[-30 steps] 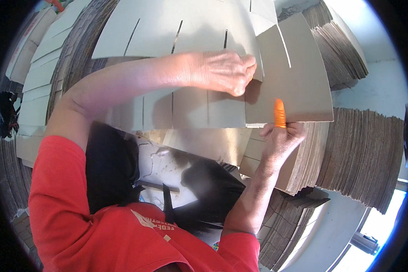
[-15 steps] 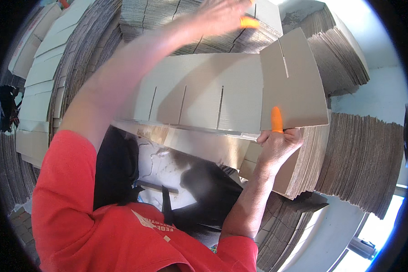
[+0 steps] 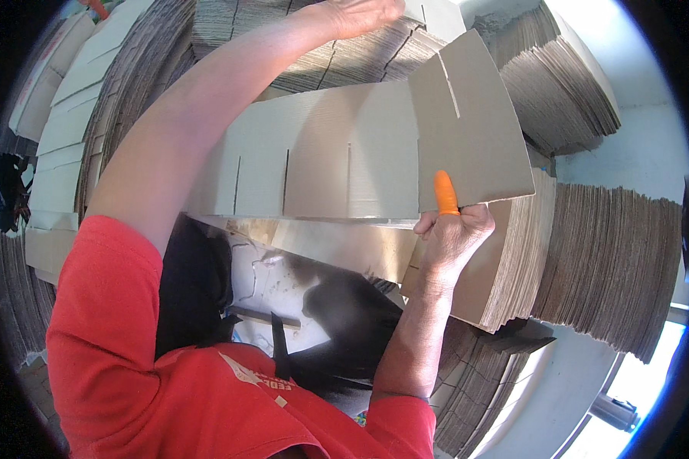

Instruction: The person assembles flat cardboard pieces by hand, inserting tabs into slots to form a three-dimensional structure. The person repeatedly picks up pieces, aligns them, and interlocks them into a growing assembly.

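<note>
A slotted cardboard sheet (image 3: 314,180) lies in front of me, with several narrow slits along its near edge. Its right end is a folded-up panel (image 3: 475,122) with one slit at the top. My right hand (image 3: 459,237) is closed on the near edge by that panel, and its index finger in an orange finger cot presses against the board. My left hand (image 3: 366,17) reaches far over the sheet to the slotted cardboard stack (image 3: 329,57) behind it. The picture's upper edge cuts off part of this hand, so its grip is unclear.
More cardboard stacks stand around: one at the back right (image 3: 559,84), a brown one at the right (image 3: 608,264), a lighter one beside my right wrist (image 3: 517,260), and overlapping pale sheets (image 3: 57,153) at the left. A wooden board (image 3: 344,249) lies under the sheet's near edge.
The cardboard sheet and my right hand have shifted a little left and away from me. My left hand has moved left and farther up, partly out of the picture.
</note>
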{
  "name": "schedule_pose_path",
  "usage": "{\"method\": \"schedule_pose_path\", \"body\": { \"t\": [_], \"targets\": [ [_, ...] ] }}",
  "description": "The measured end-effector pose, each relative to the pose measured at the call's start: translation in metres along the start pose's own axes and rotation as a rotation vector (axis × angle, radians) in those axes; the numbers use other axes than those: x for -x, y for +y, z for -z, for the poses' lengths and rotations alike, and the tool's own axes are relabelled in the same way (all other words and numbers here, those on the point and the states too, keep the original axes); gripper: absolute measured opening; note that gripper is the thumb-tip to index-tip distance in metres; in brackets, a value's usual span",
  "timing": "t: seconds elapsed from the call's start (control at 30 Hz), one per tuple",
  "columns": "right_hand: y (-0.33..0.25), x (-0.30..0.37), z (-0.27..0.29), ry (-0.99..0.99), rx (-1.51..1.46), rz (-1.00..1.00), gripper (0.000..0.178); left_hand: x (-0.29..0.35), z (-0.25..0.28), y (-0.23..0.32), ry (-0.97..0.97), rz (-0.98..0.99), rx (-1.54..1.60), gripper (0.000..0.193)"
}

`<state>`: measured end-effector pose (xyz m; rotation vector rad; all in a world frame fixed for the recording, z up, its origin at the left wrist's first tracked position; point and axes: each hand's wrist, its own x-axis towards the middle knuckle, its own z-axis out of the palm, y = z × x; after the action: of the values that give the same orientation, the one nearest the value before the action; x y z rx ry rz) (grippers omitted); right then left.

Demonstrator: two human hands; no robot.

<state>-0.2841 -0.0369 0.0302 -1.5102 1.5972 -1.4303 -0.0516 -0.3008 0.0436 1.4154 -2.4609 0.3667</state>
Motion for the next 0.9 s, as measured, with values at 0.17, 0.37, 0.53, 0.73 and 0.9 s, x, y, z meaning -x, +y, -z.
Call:
{"method": "schedule_pose_path", "body": {
  "t": [0.17, 0.37, 0.53, 0.73, 0.9],
  "targets": [
    [0.003, -0.002, 0.000, -0.025, 0.055, 0.041, 0.024, 0.019, -0.001, -0.018, 0.436, 0.003, 0.438, 0.016],
    [-0.002, -0.001, 0.000, 0.002, -0.002, -0.015, 0.031, 0.014, 0.012, 0.006, 0.604, -0.377, 0.189, 0.027],
    [-0.003, 0.000, 0.000, 0.030, -0.046, 0.005, 0.035, 0.036, 0.018, 0.042, 0.428, -0.452, -0.173, 0.024],
    [0.008, 0.003, 0.007, 0.015, -0.012, 0.082, 0.037, 0.053, 0.016, 0.056, 0.471, -0.443, -0.222, 0.022],
    [0.004, 0.008, 0.008, 0.018, 0.042, 0.129, 0.035, 0.058, 0.032, 0.057, 0.637, -0.474, -0.213, 0.021]
  ]
}}
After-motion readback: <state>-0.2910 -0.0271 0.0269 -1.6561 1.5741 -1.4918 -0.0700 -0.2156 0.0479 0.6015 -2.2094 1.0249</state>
